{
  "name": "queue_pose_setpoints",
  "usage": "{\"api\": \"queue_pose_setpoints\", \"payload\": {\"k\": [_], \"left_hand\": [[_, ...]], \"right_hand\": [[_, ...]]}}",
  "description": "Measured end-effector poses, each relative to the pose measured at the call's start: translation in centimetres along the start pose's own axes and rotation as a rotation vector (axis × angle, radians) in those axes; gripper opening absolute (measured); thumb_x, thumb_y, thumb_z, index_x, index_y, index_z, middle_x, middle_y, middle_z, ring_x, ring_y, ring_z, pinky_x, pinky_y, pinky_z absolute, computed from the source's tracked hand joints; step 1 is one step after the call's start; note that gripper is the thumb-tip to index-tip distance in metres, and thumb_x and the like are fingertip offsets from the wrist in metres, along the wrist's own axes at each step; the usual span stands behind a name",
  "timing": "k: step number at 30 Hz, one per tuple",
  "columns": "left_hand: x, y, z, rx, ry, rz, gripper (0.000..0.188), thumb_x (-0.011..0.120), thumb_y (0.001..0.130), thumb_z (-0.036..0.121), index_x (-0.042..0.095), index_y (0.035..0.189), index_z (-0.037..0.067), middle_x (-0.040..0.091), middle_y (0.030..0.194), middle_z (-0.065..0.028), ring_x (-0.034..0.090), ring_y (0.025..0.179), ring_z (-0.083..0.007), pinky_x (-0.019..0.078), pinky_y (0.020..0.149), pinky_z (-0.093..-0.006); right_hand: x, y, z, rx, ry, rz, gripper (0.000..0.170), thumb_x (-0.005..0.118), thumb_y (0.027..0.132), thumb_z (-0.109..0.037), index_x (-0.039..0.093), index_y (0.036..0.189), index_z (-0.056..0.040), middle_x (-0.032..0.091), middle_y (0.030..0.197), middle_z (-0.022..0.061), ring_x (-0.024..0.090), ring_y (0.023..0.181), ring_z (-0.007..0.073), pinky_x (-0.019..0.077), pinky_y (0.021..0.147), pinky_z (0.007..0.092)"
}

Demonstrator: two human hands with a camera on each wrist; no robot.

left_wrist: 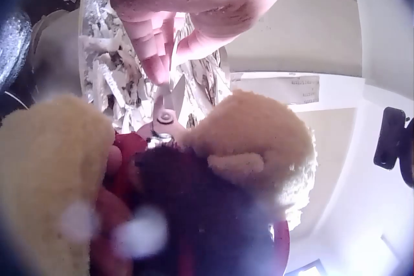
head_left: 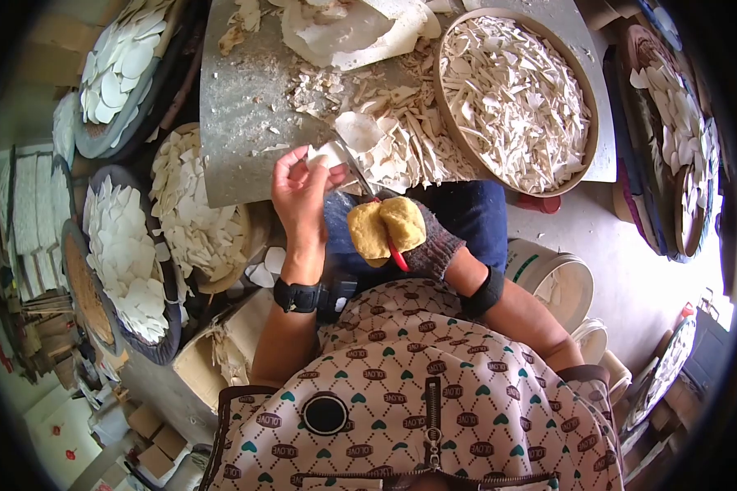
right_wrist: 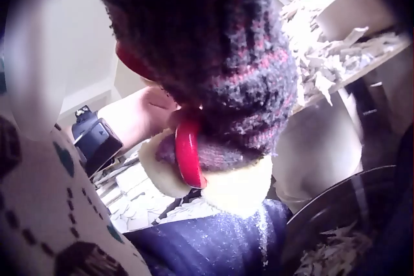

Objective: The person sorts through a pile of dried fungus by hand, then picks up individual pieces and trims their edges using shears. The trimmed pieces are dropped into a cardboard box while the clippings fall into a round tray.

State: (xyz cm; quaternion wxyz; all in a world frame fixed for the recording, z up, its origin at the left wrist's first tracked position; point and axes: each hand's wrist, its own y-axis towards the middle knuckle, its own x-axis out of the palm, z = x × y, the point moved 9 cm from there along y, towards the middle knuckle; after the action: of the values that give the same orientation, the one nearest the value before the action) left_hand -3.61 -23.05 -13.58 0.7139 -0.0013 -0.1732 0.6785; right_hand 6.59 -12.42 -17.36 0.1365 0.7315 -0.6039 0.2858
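My bare left hand [head_left: 300, 192] pinches a thin white piece [head_left: 327, 154] between thumb and fingers, just over the table's near edge. Beside it, my right hand [head_left: 434, 244] in a dark knit glove grips red-handled scissors [head_left: 397, 254] wrapped in yellow sponge [head_left: 385, 229]. The blades point up toward the piece. From the left wrist, the left hand [left_wrist: 194, 4] is above the scissors [left_wrist: 165, 115], its fingertips close to the blades. In the right wrist view, gloved fingers [right_wrist: 220, 150] curl through the red handle [right_wrist: 189, 153], the sponge [right_wrist: 239, 188] below.
A metal table [head_left: 246, 106] carries a heap of white pieces [head_left: 385, 147], a large pale curved piece [head_left: 344, 37] and a round tray [head_left: 594, 106] of slivers. Trays of flat white pieces [head_left: 123, 254] stand left, others right. A white bucket [head_left: 567, 286] and cardboard box [head_left: 201, 364] flank the lap.
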Motion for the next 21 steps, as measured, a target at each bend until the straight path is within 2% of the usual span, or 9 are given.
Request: {"api": "queue_pose_setpoints", "payload": {"k": [2, 5, 7, 10, 13, 15, 18, 19, 21], "left_hand": [[-0.2, 0.4, 0.0, 0.003, 0.019, -0.025, 0.029, 0.061, 0.081, 0.004, 0.050, 0.108, -0.001, 0.062, 0.090, -0.0130, 0.063, 0.075, -0.0188, 0.0522, 0.069, -0.0276], [-0.2, 0.8, 0.3, -0.032, 0.074, -0.047, 0.028, 0.061, 0.082, 0.005, 0.051, 0.108, -0.001, 0.062, 0.090, -0.0129, 0.063, 0.074, -0.0177, 0.0523, 0.068, -0.0265], [-0.1, 1.1, 0.6, -0.013, 0.071, -0.058, 0.027, 0.061, 0.081, 0.003, 0.051, 0.106, -0.003, 0.063, 0.089, -0.0146, 0.064, 0.070, -0.0179, 0.0534, 0.063, -0.0259], [0.2, 1.4, 1.1, -0.011, 0.114, -0.109, 0.025, 0.059, 0.082, 0.002, 0.052, 0.105, -0.004, 0.064, 0.087, -0.0140, 0.064, 0.068, -0.0165, 0.0537, 0.061, -0.0249], [1.2, 1.1, 1.1, -0.076, 0.160, -0.235, 0.028, 0.059, 0.083, 0.004, 0.051, 0.110, -0.002, 0.063, 0.089, -0.0119, 0.063, 0.071, -0.0156, 0.0527, 0.064, -0.0245], [1.4, 0.8, 1.1, -0.098, 0.173, -0.285, 0.029, 0.058, 0.084, 0.004, 0.052, 0.111, 0.000, 0.062, 0.089, -0.0103, 0.062, 0.073, -0.0148, 0.0522, 0.065, -0.0240], [0.5, 1.1, 1.6, -0.024, 0.139, -0.169, 0.026, 0.057, 0.084, 0.004, 0.053, 0.109, -0.001, 0.062, 0.089, -0.0101, 0.062, 0.073, -0.0150, 0.0523, 0.064, -0.0243], [0.5, 1.0, 1.9, -0.008, 0.114, -0.145, 0.023, 0.056, 0.083, 0.000, 0.053, 0.105, -0.003, 0.063, 0.087, -0.0113, 0.062, 0.070, -0.0143, 0.0537, 0.059, -0.0251], [0.0, 1.3, 1.5, -0.037, 0.115, -0.143, 0.024, 0.056, 0.082, 0.000, 0.052, 0.105, -0.004, 0.063, 0.086, -0.0123, 0.062, 0.069, -0.0154, 0.0538, 0.058, -0.0257]], "right_hand": [[-0.2, -0.2, -0.1, -0.020, -0.267, 0.026, 0.043, 0.075, 0.065, -0.014, 0.055, 0.103, -0.0063, 0.060, 0.099, 0.0073, 0.060, 0.089, 0.0170, 0.0474, 0.083, 0.0299], [0.6, -0.5, -1.9, 0.033, -0.320, 0.032, 0.044, 0.076, 0.064, -0.015, 0.055, 0.102, -0.0068, 0.060, 0.098, 0.0069, 0.059, 0.089, 0.0168, 0.0478, 0.081, 0.0299], [0.6, -0.4, -2.5, 0.015, -0.525, 0.033, 0.043, 0.075, 0.064, -0.014, 0.055, 0.101, -0.0064, 0.060, 0.098, 0.0069, 0.059, 0.089, 0.0160, 0.0481, 0.080, 0.0295], [0.0, -0.3, -0.3, 0.116, -0.068, 0.036, 0.035, 0.069, 0.073, -0.013, 0.054, 0.103, -0.0043, 0.059, 0.100, 0.0081, 0.059, 0.091, 0.0165, 0.0482, 0.083, 0.0303], [0.4, 0.1, 0.6, 0.138, 0.673, 0.017, 0.027, 0.061, 0.082, -0.006, 0.051, 0.108, -0.0016, 0.059, 0.102, 0.0054, 0.059, 0.092, 0.0130, 0.0478, 0.085, 0.0283], [0.6, 0.0, 0.4, 0.098, 0.508, -0.029, 0.028, 0.060, 0.083, -0.005, 0.051, 0.109, -0.0016, 0.058, 0.104, 0.0056, 0.059, 0.093, 0.0134, 0.0477, 0.085, 0.0281], [1.5, 0.3, -0.5, 0.008, 0.366, -0.132, 0.029, 0.059, 0.083, -0.004, 0.050, 0.110, -0.0017, 0.058, 0.105, 0.0057, 0.058, 0.093, 0.0134, 0.0476, 0.085, 0.0279], [1.6, 0.3, -0.6, 0.013, 0.287, -0.126, 0.027, 0.058, 0.083, -0.004, 0.051, 0.109, -0.0014, 0.058, 0.104, 0.0065, 0.058, 0.093, 0.0142, 0.0478, 0.085, 0.0287], [1.4, 0.2, -0.6, 0.059, 0.078, -0.068, 0.023, 0.055, 0.085, -0.005, 0.051, 0.107, -0.0005, 0.058, 0.102, 0.0090, 0.059, 0.093, 0.0165, 0.0484, 0.085, 0.0310]]}}
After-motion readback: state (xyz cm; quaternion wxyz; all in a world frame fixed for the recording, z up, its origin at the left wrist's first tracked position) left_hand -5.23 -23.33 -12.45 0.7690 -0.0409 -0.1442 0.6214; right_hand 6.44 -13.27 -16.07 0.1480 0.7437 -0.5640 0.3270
